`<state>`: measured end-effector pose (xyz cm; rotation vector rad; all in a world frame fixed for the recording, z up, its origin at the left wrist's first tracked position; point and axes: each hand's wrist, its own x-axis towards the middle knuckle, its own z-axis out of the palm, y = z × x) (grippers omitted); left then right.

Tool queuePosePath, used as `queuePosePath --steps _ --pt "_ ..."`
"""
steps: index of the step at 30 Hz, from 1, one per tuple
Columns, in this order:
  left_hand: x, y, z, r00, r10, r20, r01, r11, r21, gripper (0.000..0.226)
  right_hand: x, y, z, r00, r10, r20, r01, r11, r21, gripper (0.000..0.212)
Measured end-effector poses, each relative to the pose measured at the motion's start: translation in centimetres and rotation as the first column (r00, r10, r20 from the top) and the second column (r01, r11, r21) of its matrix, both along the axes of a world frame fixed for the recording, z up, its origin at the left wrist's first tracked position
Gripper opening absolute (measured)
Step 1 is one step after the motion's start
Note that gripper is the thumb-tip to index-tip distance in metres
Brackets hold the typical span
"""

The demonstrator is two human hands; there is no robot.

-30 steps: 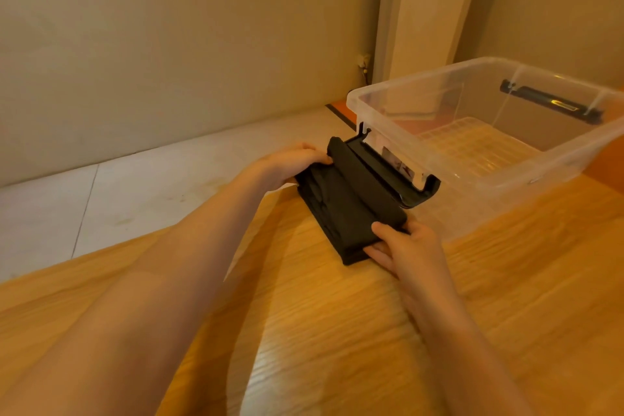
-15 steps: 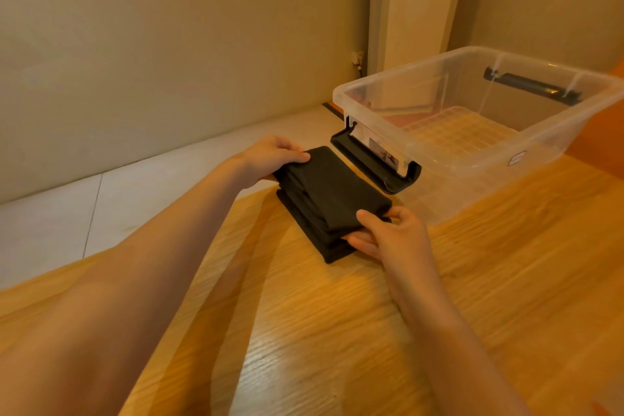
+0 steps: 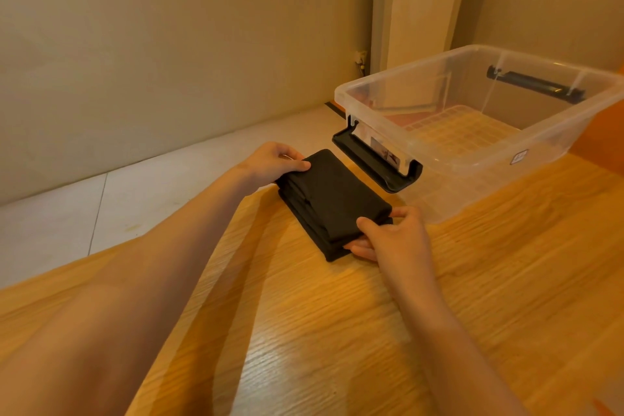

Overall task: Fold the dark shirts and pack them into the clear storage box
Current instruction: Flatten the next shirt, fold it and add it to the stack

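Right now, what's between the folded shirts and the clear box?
The box's black latch handle, swung outward, lies between the folded shirts and the clear box; head view.

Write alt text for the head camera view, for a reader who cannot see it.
Two bare hands grip folded dark shirts on a wooden table, the left hand at the far end, the right hand at the near end. A lidless clear storage box with black handles stands just beyond to the right.
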<state>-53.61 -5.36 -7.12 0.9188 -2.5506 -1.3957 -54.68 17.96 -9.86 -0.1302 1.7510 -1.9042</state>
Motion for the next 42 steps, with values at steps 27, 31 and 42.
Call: queuePosePath --steps 27,31,42 --pt "3.6 4.5 -4.4 0.898 -0.418 0.138 0.386 0.596 -0.704 0.062 1.9 -3.6 -4.0 0.297 0.551 -0.780 0.334 0.705 0.626 0.073" --pt "4.3 4.5 -5.2 0.909 -0.403 0.110 0.355 0.607 -0.711 0.065 2.4 -3.7 -4.3 0.298 0.600 -0.743 0.352 0.654 0.669 0.074" --pt "3.9 5.0 -6.1 0.997 -0.080 -0.019 0.055 0.827 -0.559 0.049 2.1 -3.7 -4.1 0.287 0.590 -0.754 0.367 0.659 0.656 0.067"
